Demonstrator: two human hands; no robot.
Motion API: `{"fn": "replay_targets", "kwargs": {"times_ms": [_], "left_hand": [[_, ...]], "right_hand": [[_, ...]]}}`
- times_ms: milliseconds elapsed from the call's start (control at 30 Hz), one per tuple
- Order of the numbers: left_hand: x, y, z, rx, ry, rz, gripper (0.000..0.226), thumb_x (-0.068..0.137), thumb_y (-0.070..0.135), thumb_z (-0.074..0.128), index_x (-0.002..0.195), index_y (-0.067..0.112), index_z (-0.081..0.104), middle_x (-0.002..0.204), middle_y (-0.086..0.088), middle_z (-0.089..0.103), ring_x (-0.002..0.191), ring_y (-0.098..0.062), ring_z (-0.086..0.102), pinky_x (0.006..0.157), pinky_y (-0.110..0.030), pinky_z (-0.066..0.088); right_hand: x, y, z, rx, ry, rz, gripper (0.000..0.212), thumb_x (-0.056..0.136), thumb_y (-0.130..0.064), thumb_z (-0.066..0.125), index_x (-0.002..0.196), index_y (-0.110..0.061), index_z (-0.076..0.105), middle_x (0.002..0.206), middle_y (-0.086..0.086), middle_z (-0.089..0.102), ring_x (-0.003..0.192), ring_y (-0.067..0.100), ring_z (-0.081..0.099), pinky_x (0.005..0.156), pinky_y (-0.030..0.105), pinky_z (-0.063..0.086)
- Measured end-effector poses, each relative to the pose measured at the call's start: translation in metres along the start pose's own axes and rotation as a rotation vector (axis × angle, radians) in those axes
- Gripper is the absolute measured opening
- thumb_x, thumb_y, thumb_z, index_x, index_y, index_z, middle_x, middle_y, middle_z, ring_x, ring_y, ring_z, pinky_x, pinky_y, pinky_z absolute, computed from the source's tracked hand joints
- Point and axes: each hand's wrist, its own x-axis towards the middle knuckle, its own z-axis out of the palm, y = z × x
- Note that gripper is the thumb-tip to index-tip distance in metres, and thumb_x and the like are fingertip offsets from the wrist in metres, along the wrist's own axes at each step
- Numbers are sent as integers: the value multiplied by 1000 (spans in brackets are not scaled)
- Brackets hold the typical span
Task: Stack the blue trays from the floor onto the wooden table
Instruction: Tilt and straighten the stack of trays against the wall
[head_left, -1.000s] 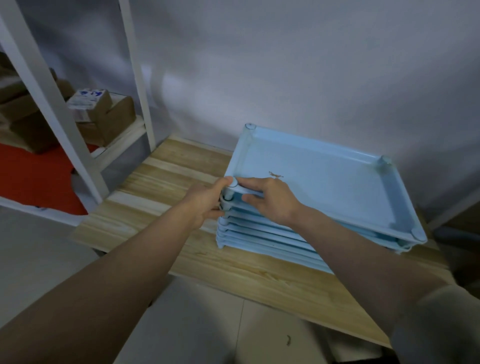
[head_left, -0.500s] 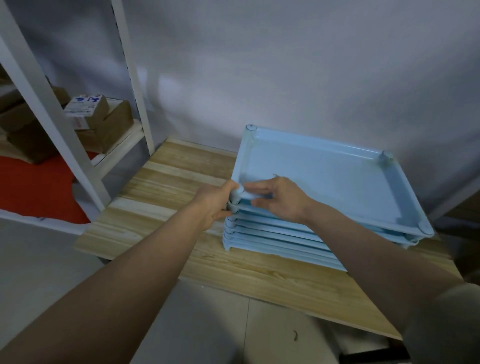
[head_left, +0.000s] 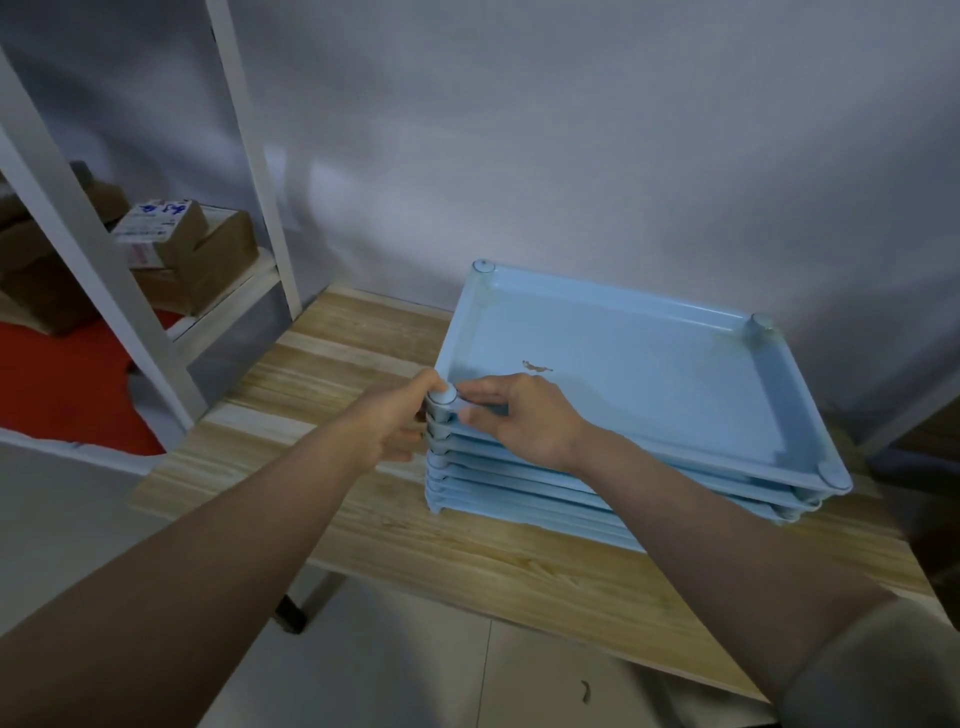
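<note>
At far left, a white shelf frame (head_left: 130, 322) holds cardboard boxes (head_left: 192, 249) above a red floor patch (head_left: 62, 395). Your left hand (head_left: 387, 421) wraps the near-left corner post of the stack of blue trays (head_left: 623, 405), fingers curled around it from the left. Your right hand (head_left: 524, 415) pinches the top tray's rim just beside that same corner. The stack's long side runs away to your right, so both hands crowd one end. It sits on the wooden table (head_left: 467, 561), close to a grey wall (head_left: 571, 156).
</note>
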Motion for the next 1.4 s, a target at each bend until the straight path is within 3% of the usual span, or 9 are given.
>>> {"fn": "replay_targets", "kwargs": {"times_ms": [167, 267, 367, 433, 533, 667, 833, 967, 1400], "left_hand": [[14, 13, 3, 2, 27, 19, 58, 75, 63, 64, 110, 17, 67, 109, -5, 69, 98, -24, 66, 93, -41, 52], [29, 18, 10, -18, 85, 49, 77, 69, 74, 63, 119, 16, 63, 114, -4, 67, 102, -24, 64, 97, -42, 51], [50, 26, 11, -57, 103, 77, 66, 77, 69, 59, 113, 15, 65, 107, -4, 69, 96, -23, 66, 88, -37, 55], [66, 36, 8, -76, 30, 101, 58, 81, 67, 57, 106, 15, 69, 101, -5, 72, 91, -23, 69, 79, -33, 55], [97, 51, 2, -58, -110, 137, 54, 86, 63, 54, 103, 15, 71, 96, -6, 75, 86, -24, 70, 75, -32, 55], [132, 69, -9, -80, -300, 142, 56, 85, 56, 62, 111, 7, 69, 105, -10, 73, 93, -26, 70, 81, -35, 58], [161, 74, -20, -134, -471, 103, 64, 75, 53, 74, 114, 2, 67, 96, -11, 68, 79, -20, 66, 66, -25, 55], [171, 75, -23, -100, -499, 148, 58, 79, 46, 73, 111, -2, 66, 85, -10, 69, 70, -19, 66, 66, -27, 55], [169, 86, -26, 2, -498, 163, 50, 83, 39, 70, 112, -1, 61, 88, -15, 74, 74, -25, 74, 62, -31, 60]], "right_hand": [[16, 1, -26, 0, 64, -7, 29, 96, -32, 54, 121, -25, 66, 122, -8, 67, 112, 12, 61, 101, 31, 45], [32, 12, -40, -103, 190, -1, 31, 98, -25, 51, 126, -22, 62, 131, -6, 61, 120, 14, 56, 105, 31, 40], [57, 19, -49, -188, 228, 63, 38, 100, -21, 45, 138, -19, 50, 145, 0, 48, 130, 20, 47, 108, 36, 37], [79, 21, -52, -230, 233, 93, 43, 101, -21, 42, 143, -18, 42, 150, 3, 41, 134, 23, 42, 110, 39, 35], [114, 21, -53, -328, 245, 141, 50, 102, -22, 39, 150, -18, 29, 157, 1, 27, 146, 20, 22, 117, 36, 18], [154, 20, -44, -358, 224, 247, 53, 103, -26, 34, 153, -23, 18, 162, -4, 13, 149, 19, 8, 120, 44, 12], [164, 30, -22, -370, 247, 308, 54, 103, -27, 30, 153, -31, 11, 162, -8, 7, 150, 17, -2, 120, 50, 10], [162, 34, -12, -411, 288, 308, 59, 103, -21, 31, 154, -30, 4, 162, -9, 3, 150, 17, -6, 120, 49, 10], [165, 28, -8, -429, 312, 360, 65, 100, -14, 38, 153, -33, 7, 162, -11, 5, 150, 14, -5, 120, 50, 12]]}}
